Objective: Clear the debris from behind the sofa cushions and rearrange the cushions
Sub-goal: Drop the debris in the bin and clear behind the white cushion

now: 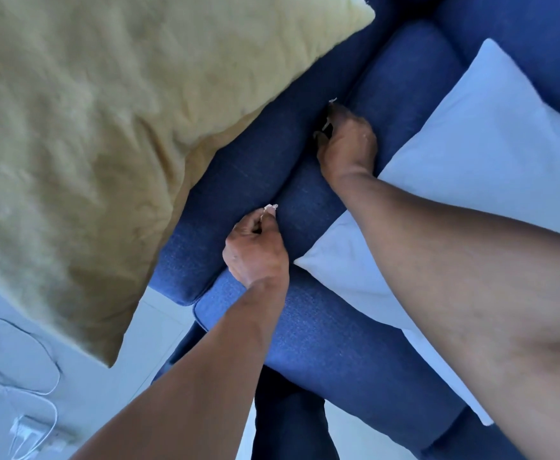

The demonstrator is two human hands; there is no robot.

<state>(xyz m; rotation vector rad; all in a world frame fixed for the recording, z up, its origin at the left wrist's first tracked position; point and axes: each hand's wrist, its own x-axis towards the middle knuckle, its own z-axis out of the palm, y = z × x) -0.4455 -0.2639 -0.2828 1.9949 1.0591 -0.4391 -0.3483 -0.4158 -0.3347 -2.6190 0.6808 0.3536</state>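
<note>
Left hand (255, 250) is pinching a pale scrap (271, 207) at the sofa (239, 167) crease; right hand (346, 141) is pinching more debris (327, 122) deeper in it. I am judging clearing as under way, with the yellow cushion (89, 144) and white cushion (471, 177) left to rearrange.

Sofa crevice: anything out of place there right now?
Yes. Pale scraps of debris sit in the sofa crevice at the right hand; the left hand pinches another scrap. The yellow cushion lies askew over the sofa's edge.
</note>
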